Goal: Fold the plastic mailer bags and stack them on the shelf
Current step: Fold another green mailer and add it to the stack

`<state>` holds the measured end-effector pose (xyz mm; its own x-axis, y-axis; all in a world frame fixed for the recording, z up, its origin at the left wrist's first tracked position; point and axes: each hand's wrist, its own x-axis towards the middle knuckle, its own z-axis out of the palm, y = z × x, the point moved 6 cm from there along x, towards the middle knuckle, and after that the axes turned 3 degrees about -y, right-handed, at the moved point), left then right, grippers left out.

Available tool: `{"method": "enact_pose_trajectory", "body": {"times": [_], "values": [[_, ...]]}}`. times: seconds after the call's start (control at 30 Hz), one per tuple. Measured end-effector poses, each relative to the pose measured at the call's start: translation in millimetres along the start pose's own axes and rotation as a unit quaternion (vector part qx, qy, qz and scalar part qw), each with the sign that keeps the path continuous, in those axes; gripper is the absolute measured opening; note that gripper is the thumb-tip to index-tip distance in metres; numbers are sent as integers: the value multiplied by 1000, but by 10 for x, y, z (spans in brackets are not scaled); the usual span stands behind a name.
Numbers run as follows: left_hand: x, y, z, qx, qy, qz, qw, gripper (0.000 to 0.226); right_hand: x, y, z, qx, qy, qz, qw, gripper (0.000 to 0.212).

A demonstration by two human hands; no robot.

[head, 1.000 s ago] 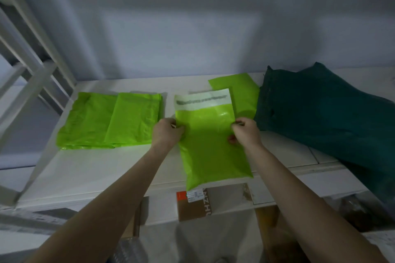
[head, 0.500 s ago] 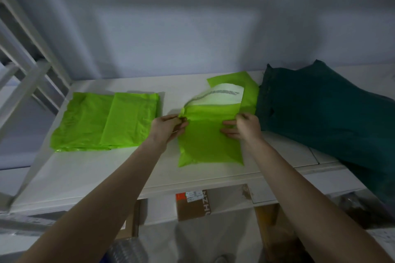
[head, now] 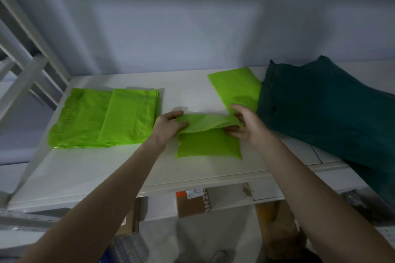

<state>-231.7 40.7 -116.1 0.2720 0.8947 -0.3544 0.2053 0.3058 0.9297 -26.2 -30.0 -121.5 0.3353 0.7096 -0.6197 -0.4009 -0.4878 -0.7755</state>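
Observation:
A lime-green plastic mailer bag (head: pixel 208 144) lies on the white shelf (head: pixel 89 168) in front of me, its top half lifted and bent over toward me. My left hand (head: pixel 168 127) pinches the left end of that fold. My right hand (head: pixel 242 123) pinches the right end. A stack of folded green mailers (head: pixel 104 117) lies to the left. Another flat green mailer (head: pixel 236 87) lies behind my right hand, partly tucked under a dark cloth.
A dark green cloth bundle (head: pixel 324 109) covers the shelf's right side. A white metal frame (head: pixel 27 70) rises at the left. Below the shelf edge sit cardboard boxes (head: pixel 193 203). A grey wall stands right behind the shelf.
The mailer hung over the shelf edge, then was pulled up onto the shelf. Its white-strip top has been folded down toward me, and both hands moved with the fold.

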Motion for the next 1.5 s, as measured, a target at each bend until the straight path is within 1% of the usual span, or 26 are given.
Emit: {"method": "enact_pose_trajectory", "body": {"times": [0.1,0.13,0.2,0.23,0.3,0.4,0.53,0.6,0.67,0.7,0.8,0.87,0.9,0.97,1.0,1.07,1.13,1.23,1.37,1.5], "values": [[-19,-21,5,-4,-9,1,1000,46,-43,-1,45,-58,-17,2,998,12],[-25,-18,6,-5,-10,3,1000,47,-50,7,53,-67,-20,-6,998,17],[-23,-7,-3,-14,-13,6,1000,48,-47,12,53,-65,-12,-38,997,38],[-18,-2,-7,-23,-15,6,1000,49,-58,13,55,-56,-6,-51,997,45],[-21,14,0,-31,-24,7,999,48,-66,15,58,-37,0,-64,997,49],[-40,40,12,-9,-23,9,1000,44,-88,16,61,-39,11,-60,997,47],[-68,25,-23,15,14,0,1000,42,-128,41,23,-66,20,-62,996,45],[-97,10,-62,63,30,-6,998,41,-158,57,7,-90,15,-61,994,42],[-146,5,-92,99,38,-10,994,39,-201,74,-6,-109,10,-59,992,34],[-176,-13,-98,90,36,-19,995,39,-211,83,-17,-117,8,-59,991,29],[-254,-83,-61,14,16,-43,999,32,-229,101,-55,-137,14,-68,988,18],[-276,-91,-34,-14,7,-21,1000,20,-254,108,-70,-132,17,-70,989,14],[-274,-83,-27,-10,2,-1,1000,16,-270,113,-77,-119,14,-70,990,12],[-276,-50,-2,10,-9,31,999,19,-289,132,-114,-107,22,-71,991,7],[-280,-34,16,15,-12,38,999,20,-293,136,-151,-118,39,-75,989,7],[-292,-19,38,26,-13,43,999,22,-302,110,-248,-184,87,-100,974,13],[-319,-2,65,52,-15,54,997,24,-361,96,-305,-228,113,-111,961,14],[-353,-8,90,90,-26,69,993,29,-421,162,-305,-194,93,-101,971,17],[-375,-79,108,115,-60,73,989,35,-446,246,-341,-165,92,-96,977,13],[-377,-107,106,122,-57,76,988,37,-472,298,-354,-146,79,-94,982,12]]}}
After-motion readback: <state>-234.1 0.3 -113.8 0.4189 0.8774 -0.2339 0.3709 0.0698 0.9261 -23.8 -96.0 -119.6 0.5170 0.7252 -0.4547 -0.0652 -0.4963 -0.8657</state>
